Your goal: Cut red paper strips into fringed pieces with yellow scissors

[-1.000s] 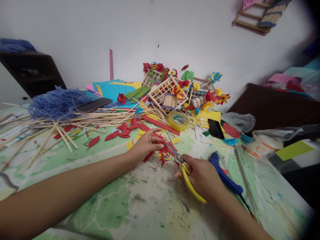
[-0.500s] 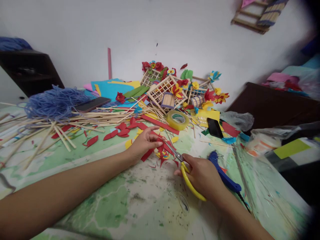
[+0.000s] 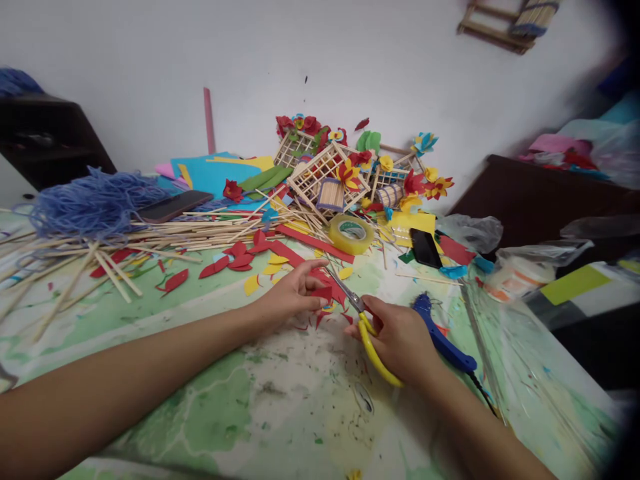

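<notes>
One tangle of blue yarn (image 3: 90, 207) lay at the left of your table, resting on a spread of loose wooden sticks (image 3: 150, 235), with a dark phone (image 3: 173, 206) just beyond it. Red paper leaves (image 3: 215, 267) were scattered in front of the sticks, on the green-painted table cover (image 3: 200, 417). Your left hand (image 3: 293, 295) came next, its fingers curled and nearly closed, pinching a scrap of red paper (image 3: 323, 293) between thumb and fingertips. That scrap sat just above the bench, among ragged red cuttings. Your right hand (image 3: 400, 340) gripped yellow-handled scissors (image 3: 373, 350) firmly, their metal blades pointing up and left, touching or just beside the red scrap; you could not quite tell which. Past them, a roll of clear tape (image 3: 351, 233) stood tilted among the paper, and wooden lattice frames (image 3: 323, 177) decked with paper flowers were piled further back. A blue glue gun (image 3: 443, 339) lay just beside your right hand, with a black phone (image 3: 425, 248) beyond it and a crumpled plastic bag (image 3: 470, 233) to the right.
</notes>
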